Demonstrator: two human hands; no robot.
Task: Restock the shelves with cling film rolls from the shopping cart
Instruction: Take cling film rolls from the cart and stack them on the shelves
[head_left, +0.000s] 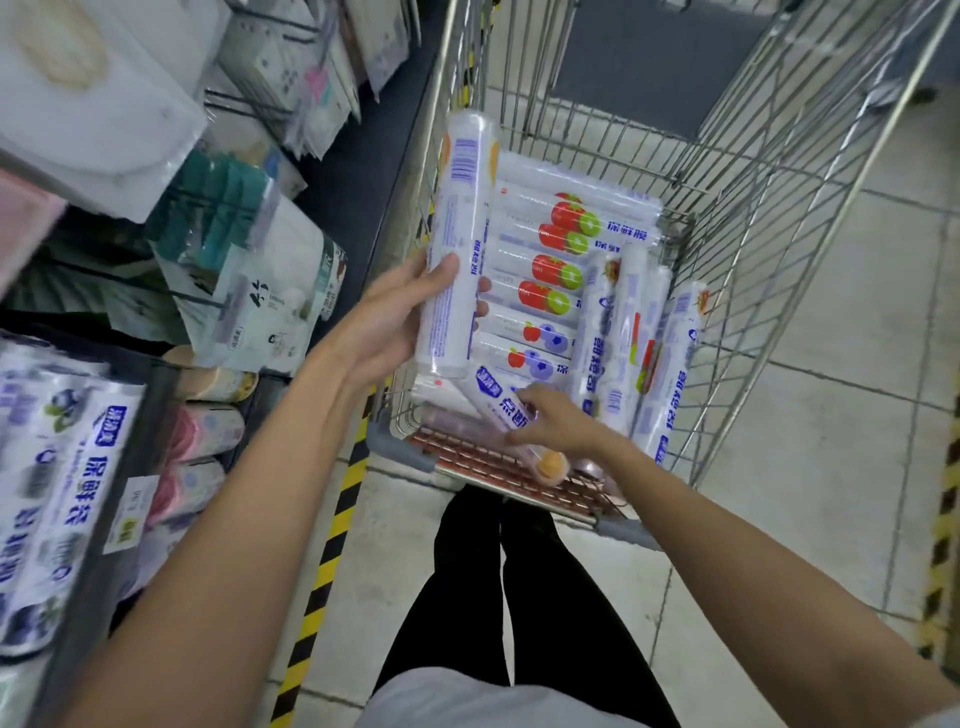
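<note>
Closest to the camera, at the lower edge, stand the person's legs in black trousers on the pale tiled floor, and a yellow-black tape runs along the floor beside the foot of the shelf at the left. On this shelf lie blurred white packs with blue print, and just beyond them some pink and beige rolls seen from their ends. Both bare arms reach forward into the shopping cart. The right hand is low, at the near end of the cart, and its fingers are curled round a tilted roll with a blue label and an orange end cap; this roll lies slanted on the other goods. The left hand is higher and at the cart's left side; its thumb and fingers are wrapped round a white roll, which it holds nearly upright, its top near the cart's left rim. Behind and right of this roll, a row of cling film rolls with red and green fruit pictures lies flat, side by side, on the cart bottom. More rolls lean against the right wire wall. Farther at the left, the upper shelves carry bagged goods, too blurred to read.
</note>
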